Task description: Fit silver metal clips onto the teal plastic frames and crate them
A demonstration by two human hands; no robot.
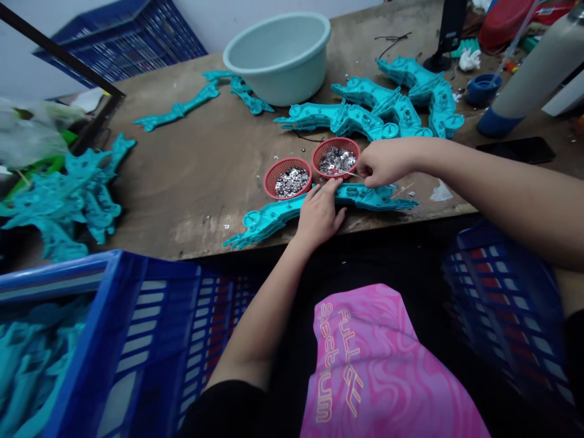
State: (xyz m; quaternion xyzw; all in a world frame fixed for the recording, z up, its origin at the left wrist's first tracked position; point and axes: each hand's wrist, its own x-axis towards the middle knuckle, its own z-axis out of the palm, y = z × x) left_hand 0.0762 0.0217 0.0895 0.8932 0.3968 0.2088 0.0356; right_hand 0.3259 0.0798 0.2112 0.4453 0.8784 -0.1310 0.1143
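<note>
A long, curved turquoise plastic part (274,216) lies along the near edge of the table. My left hand (319,213) is laid across its middle, fingers over the top and thumb on the near side, holding it. Just above the part's right half, my right hand (381,161) is closed around a thin, light-coloured tool (353,174), whose exact kind I cannot make out. The tool points left, at the near rim of a red basket (336,142) of small metal clips. Beside it stands a second red basket (287,163), also holding small metal pieces.
More turquoise parts (356,118) lie at the back right, with a heap of others (68,194) at left. A pale basin (278,55) stands behind. Blue crates (150,328) flank me below the table edge. A bottle (533,73) and phone (517,149) are at right.
</note>
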